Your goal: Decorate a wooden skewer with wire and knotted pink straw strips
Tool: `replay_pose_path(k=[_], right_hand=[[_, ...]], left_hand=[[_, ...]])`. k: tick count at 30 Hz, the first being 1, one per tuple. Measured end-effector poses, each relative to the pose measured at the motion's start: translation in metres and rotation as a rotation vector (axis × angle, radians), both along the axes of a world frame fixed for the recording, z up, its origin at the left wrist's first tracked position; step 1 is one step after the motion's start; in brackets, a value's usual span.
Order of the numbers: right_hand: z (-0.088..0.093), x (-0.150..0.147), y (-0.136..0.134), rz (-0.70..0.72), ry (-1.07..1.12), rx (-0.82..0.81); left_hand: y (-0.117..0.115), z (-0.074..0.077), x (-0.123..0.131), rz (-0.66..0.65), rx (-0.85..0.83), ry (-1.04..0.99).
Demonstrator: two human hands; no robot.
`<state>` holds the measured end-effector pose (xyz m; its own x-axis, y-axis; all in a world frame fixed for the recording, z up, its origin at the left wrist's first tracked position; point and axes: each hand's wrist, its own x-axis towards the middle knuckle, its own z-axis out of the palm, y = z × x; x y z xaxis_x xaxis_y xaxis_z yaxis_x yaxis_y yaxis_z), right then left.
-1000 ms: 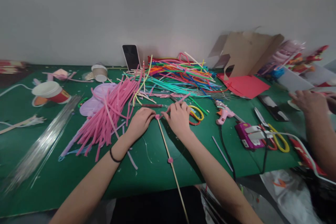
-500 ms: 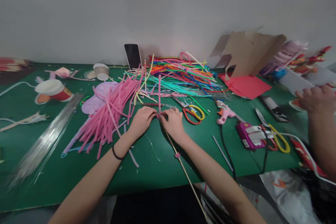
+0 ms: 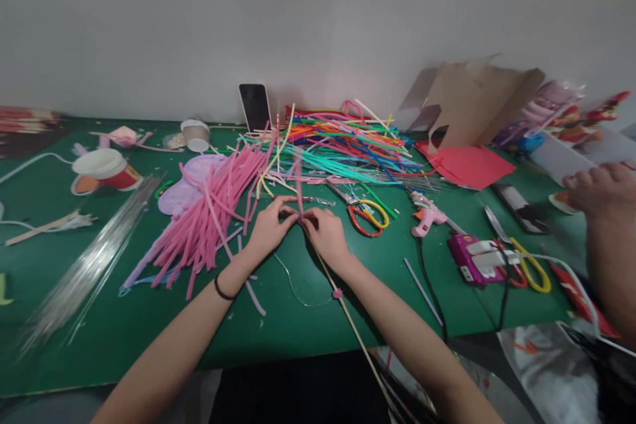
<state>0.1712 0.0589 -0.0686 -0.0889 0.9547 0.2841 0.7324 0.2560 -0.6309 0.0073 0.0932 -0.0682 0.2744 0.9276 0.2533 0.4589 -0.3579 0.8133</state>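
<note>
Both hands meet at the tip of a thin wooden stick (image 3: 354, 330) that slants down to the table's front edge. My left hand (image 3: 271, 228) pinches a pink pipe cleaner (image 3: 299, 189) at that tip, its free end standing upward. Fingers closed, my right hand (image 3: 324, 232) grips the stick's tip and the pipe cleaner's base. A small pink bead-like piece (image 3: 337, 293) sits lower on the stick. A thin clear thread (image 3: 303, 303) curves between my left hand and that piece. Left of my hands lies a bundle of pink pipe cleaners (image 3: 218, 205).
Scissors (image 3: 368, 215), a pink glue gun (image 3: 428, 215) and a purple power strip (image 3: 470, 258) lie to the right. Behind are multicoloured pipe cleaners (image 3: 342, 139) and a phone (image 3: 255, 107). Silver wires (image 3: 89, 265) and a paper cup (image 3: 106, 169) are left. Another person's hand (image 3: 603, 189) is far right.
My left fingers have shifted slightly around the pipe cleaner, whose free end now leans a little left and looks blurred. The clear thread shows a longer curve. The view has moved slightly.
</note>
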Motion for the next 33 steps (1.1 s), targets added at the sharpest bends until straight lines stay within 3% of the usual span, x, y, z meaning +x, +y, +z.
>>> replay_pose_path(k=[8, 11, 18, 22, 27, 30, 33], right_hand=[[0.002, -0.002, -0.001, -0.027, -0.15, -0.006], [0.001, -0.003, -0.002, -0.051, -0.143, -0.019], [0.001, -0.003, -0.003, -0.043, -0.092, -0.017], [0.002, -0.002, -0.003, -0.022, 0.01, -0.029], [0.001, -0.002, -0.002, -0.031, 0.1, -0.036], [0.0, -0.001, 0.001, -0.062, 0.215, -0.084], [0.0, 0.001, 0.003, -0.051, 0.3, -0.128]], left_hand=[[-0.005, 0.006, 0.009, 0.208, -0.197, -0.06], [-0.01, 0.009, 0.012, 0.186, -0.21, -0.064], [-0.021, 0.007, 0.015, 0.168, -0.095, -0.02], [-0.014, 0.003, 0.013, 0.151, -0.03, 0.021], [-0.003, 0.011, -0.002, 0.177, 0.075, 0.108], [0.001, 0.014, -0.017, 0.051, 0.137, 0.312], [0.003, 0.011, -0.026, -0.063, 0.098, 0.354]])
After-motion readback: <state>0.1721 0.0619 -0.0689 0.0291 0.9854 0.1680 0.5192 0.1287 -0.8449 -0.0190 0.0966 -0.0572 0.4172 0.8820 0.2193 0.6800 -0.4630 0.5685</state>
